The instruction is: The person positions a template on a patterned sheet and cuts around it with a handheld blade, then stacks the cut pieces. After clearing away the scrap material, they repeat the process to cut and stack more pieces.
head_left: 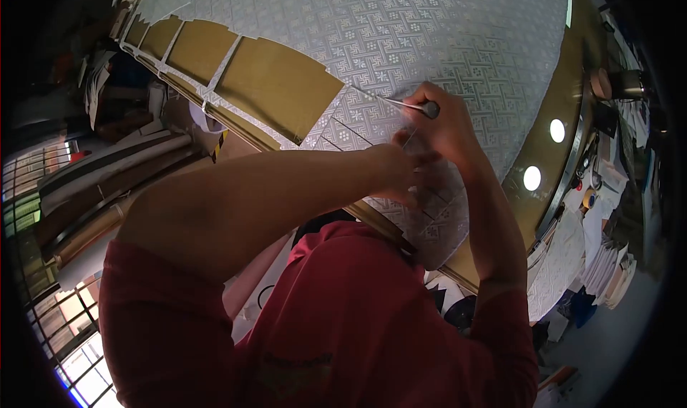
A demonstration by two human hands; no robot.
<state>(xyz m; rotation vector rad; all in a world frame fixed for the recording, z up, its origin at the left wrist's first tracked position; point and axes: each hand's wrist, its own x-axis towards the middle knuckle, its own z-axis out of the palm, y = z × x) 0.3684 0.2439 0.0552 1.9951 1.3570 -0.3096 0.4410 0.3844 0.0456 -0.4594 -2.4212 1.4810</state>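
Note:
My right hand [447, 125] is closed round metal scissors [390, 100], whose blades point left to the corner of a cut-out in the fabric. The pale grey-blue fabric [386, 43], woven with a lattice and flower pattern, is spread over the table. My left hand [401, 175] is lower, over the near part of the fabric, just below my right hand; its fingers are smeared by motion. Dark drawn lines [351, 130] run across the fabric left of my hands.
The brown tabletop [279, 79] shows through the cut-out, crossed by narrow fabric strips [227, 63]. Fabric rolls [118, 186] lie at the left, near a barred window [86, 351]. Papers and cloth [601, 258] are piled at the right. Two bright light spots shine on the table's right side.

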